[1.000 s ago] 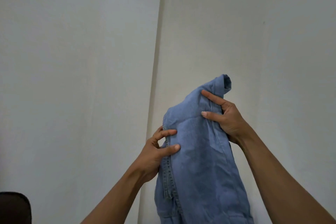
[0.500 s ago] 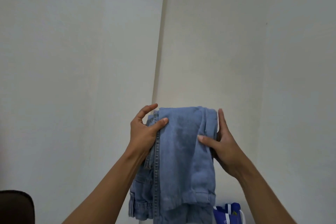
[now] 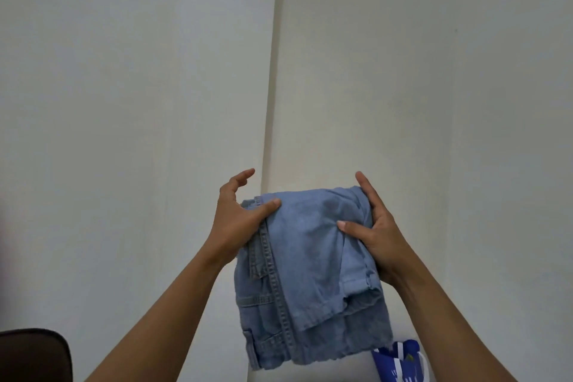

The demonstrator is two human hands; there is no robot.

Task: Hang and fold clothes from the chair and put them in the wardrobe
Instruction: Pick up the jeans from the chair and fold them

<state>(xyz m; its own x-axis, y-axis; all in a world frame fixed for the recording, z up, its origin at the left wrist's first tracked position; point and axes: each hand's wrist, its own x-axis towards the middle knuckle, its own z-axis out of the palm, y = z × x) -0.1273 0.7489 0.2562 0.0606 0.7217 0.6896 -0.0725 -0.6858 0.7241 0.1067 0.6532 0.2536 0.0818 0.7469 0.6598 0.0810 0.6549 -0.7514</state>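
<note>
Light blue jeans (image 3: 307,276), folded over into a thick bundle, hang in the air in front of a white wall corner. My left hand (image 3: 238,220) holds the bundle's upper left edge, thumb pressed on the front near the seam, fingers behind the cloth. My right hand (image 3: 375,232) grips the upper right edge, thumb on the front fold and fingers along the side. The lower layers with a pocket and hems dangle below both hands. No wardrobe shows in this view.
A dark brown chair back (image 3: 34,353) sits at the bottom left corner. A blue and white bag (image 3: 400,364) stands on the floor at the bottom, just right of the jeans. White walls (image 3: 403,71) meet in a corner behind.
The jeans were turned from a raised, bunched roll into a flat fold held level. Both hands dropped lower and spread to the two upper corners; the fold hangs shorter now.
</note>
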